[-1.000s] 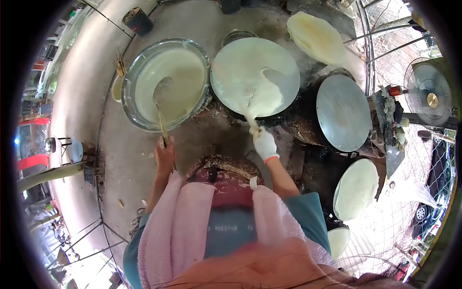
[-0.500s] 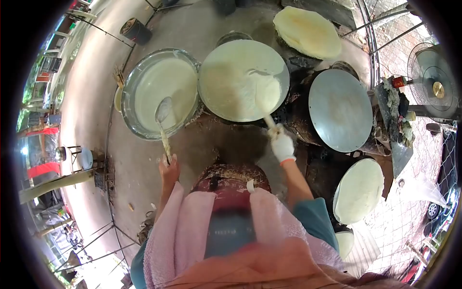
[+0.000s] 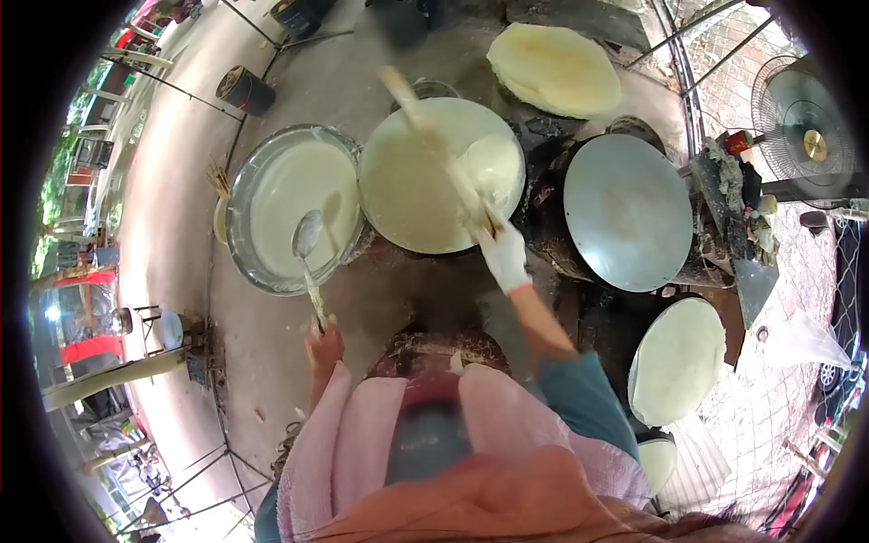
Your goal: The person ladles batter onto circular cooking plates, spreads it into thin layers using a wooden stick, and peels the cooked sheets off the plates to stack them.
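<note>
My left hand is closed round the handle of a metal ladle. The ladle's bowl hangs over a wide metal basin of pale, creamy batter. My right hand, in a white glove, grips a long wooden stick, partly smeared by motion. That stick slants up and left across a round griddle coated with a thin pale layer. A whiter patch of batter lies on the griddle's right side.
Right of the griddle stands a bare grey griddle on a sooty stove. A stack of pale round sheets sits behind, and another pale round sheet at lower right. A fan stands far right. A dark bucket is at the back left.
My right hand has moved left and up. The wooden stick, which reached into the batter on the griddle, now points up and left across it. My left hand still holds the ladle over the basin.
</note>
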Demonstrator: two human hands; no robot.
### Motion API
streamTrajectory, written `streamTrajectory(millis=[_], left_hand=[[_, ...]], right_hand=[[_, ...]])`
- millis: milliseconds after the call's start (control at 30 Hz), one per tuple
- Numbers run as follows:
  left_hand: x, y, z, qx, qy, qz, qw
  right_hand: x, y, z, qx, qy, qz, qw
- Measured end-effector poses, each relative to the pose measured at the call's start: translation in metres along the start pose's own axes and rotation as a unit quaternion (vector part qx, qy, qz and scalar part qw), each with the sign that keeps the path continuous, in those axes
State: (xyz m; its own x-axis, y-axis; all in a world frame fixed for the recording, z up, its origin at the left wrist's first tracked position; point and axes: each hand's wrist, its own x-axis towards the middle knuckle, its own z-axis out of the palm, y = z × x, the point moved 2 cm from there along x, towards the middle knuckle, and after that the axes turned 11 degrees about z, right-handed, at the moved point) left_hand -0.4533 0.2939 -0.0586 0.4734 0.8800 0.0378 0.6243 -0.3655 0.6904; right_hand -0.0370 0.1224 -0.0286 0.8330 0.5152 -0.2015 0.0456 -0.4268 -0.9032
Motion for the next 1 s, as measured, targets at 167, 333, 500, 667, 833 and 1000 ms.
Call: streamTrajectory(millis=[167, 333, 500, 667, 833, 1000], left_hand=[[0.025, 0.085, 0.015, -0.091, -0.03, -0.118, 0.988], [0.082, 0.092, 0.056, 0.027, -0.1, 0.161, 0.982], [0.182, 0.191, 0.103, -0.256, -0.194, 0.003, 0.947], [0.27, 0.192, 0.198, -0.246, -0.306, 0.063, 0.918], [0.256, 0.178, 0.199, -0.365, -0.417, -0.027, 0.832], [0.221, 0.167, 0.147, -0.437, -0.43, -0.191, 0.767]], right_hand=[[-0.072, 0.103, -0.014, 0.311, -0.077, 0.385, 0.865], [-0.066, 0.091, -0.035, 0.302, -0.067, 0.305, 0.901], [-0.067, 0.066, -0.039, 0.217, -0.119, 0.402, 0.881], [-0.097, 0.086, -0.002, 0.282, -0.024, 0.305, 0.909], [-0.121, 0.074, 0.093, 0.319, 0.084, 0.303, 0.894], [-0.126, 0.003, 0.119, 0.339, 0.041, 0.416, 0.843]])
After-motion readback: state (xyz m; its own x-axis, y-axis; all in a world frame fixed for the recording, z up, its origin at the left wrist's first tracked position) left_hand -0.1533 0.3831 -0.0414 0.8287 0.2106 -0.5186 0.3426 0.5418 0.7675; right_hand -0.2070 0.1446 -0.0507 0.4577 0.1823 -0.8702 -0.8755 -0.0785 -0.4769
